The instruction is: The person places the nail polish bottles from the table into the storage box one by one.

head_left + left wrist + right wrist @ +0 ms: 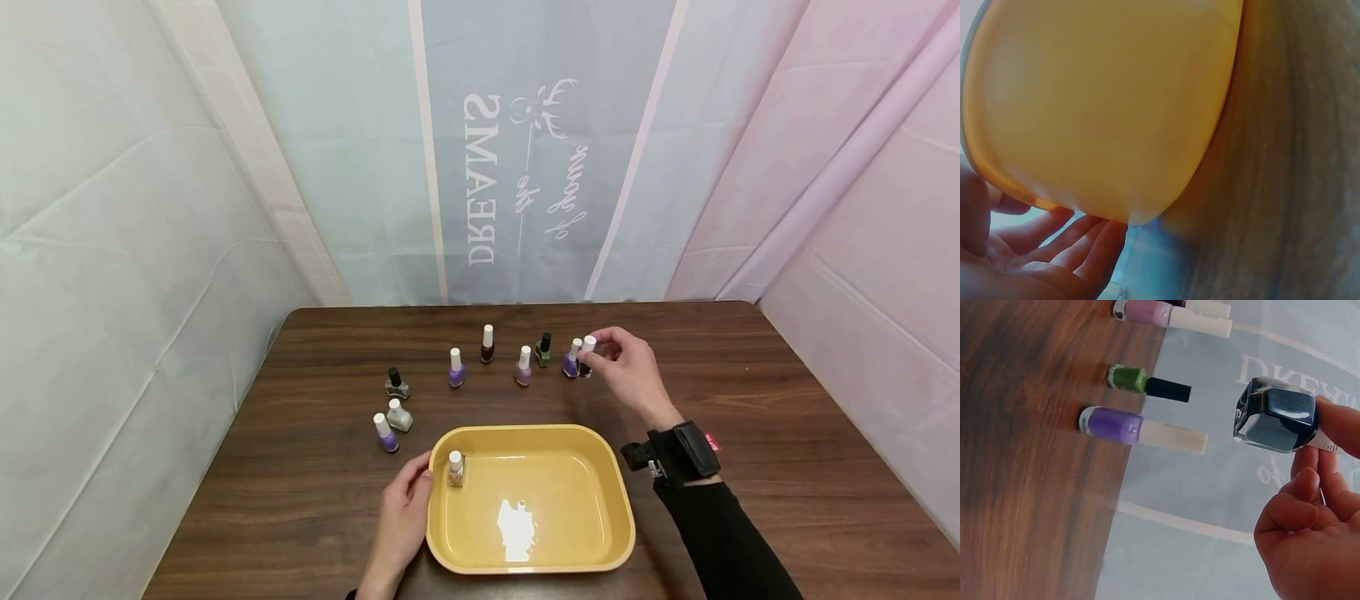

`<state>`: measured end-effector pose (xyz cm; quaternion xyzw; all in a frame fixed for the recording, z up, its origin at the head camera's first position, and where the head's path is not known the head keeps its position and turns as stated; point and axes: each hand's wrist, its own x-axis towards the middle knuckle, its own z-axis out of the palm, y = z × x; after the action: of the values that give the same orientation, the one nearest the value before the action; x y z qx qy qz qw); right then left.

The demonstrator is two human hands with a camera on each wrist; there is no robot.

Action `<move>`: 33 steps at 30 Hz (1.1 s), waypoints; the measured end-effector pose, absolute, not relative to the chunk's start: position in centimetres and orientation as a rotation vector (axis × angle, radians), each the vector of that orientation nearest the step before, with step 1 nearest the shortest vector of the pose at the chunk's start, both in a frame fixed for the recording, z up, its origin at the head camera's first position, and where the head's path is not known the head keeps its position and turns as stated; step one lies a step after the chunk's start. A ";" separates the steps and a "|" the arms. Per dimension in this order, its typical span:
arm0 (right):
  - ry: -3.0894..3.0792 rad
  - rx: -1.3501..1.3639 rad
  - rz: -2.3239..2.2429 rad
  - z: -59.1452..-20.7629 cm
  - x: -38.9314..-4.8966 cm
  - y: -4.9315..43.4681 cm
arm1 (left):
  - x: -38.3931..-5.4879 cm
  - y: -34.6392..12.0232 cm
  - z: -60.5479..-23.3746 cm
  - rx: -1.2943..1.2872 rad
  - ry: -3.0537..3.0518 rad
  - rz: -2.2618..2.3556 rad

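My right hand pinches the white cap of a dark nail polish bottle; the right wrist view shows it held clear of the tabletop. Just left of it in the head view stands a purple nail polish bottle with a white cap. My left hand grips the left side of a yellow tray, its fingers against the outer wall in the left wrist view. Inside the tray's upper left corner, a clear-looking nail polish bottle with a white cap stands upright.
Behind the tray stand a green bottle, a pinkish-purple one, a dark red one and a purple one. Left of it are a grey bottle, a whitish one and another purple one. A printed curtain hangs beyond the table.
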<state>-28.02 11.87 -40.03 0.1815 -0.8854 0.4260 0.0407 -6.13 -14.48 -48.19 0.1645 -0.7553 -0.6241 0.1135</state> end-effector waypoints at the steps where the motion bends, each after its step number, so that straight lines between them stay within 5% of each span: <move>1: -2.714 0.561 1.310 -39.9 -27.9 11.8 | -6.1 -14.5 -48.2 0.487 -2.216 -1.828; 33: -2.728 0.762 1.438 -38.9 -24.1 8.2 | -6.3 -14.5 -48.3 0.490 -2.226 -1.802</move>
<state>-24.07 8.16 -38.94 0.2398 -0.8588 0.4525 -0.0174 -6.32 -14.50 -48.35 0.1675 -0.7608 -0.6159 0.1176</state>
